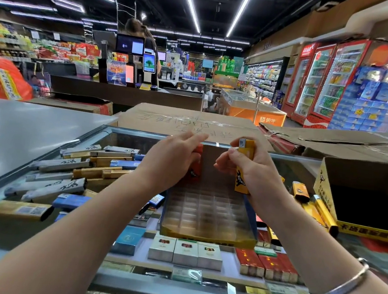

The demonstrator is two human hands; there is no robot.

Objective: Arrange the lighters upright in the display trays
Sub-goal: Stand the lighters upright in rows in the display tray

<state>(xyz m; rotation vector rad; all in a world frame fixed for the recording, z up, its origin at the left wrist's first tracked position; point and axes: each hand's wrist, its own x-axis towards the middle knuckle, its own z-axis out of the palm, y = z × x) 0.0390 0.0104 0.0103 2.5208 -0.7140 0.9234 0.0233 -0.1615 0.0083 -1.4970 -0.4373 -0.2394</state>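
At fingertip level, right hand (pixel 252 169) pinches a yellow lighter (pixel 244 166) upright, metal cap on top, long axis near vertical. Left hand (pixel 175 159) is closed round a red lighter (pixel 196 164), mostly hidden behind the palm; its exact tilt cannot be read. Both lighters hang above the far rows of the display tray (pixel 209 215), whose clear grid of cells lies directly below and toward the wearer. Judgement: right hand has the shorter drop; the base must line up with one cell. Cells in view look unfilled; glare blurs the dividers. More yellow lighters (pixel 318 207) lie flat on the glass counter (pixel 367 261), beside an open yellow carton (pixel 329 175).
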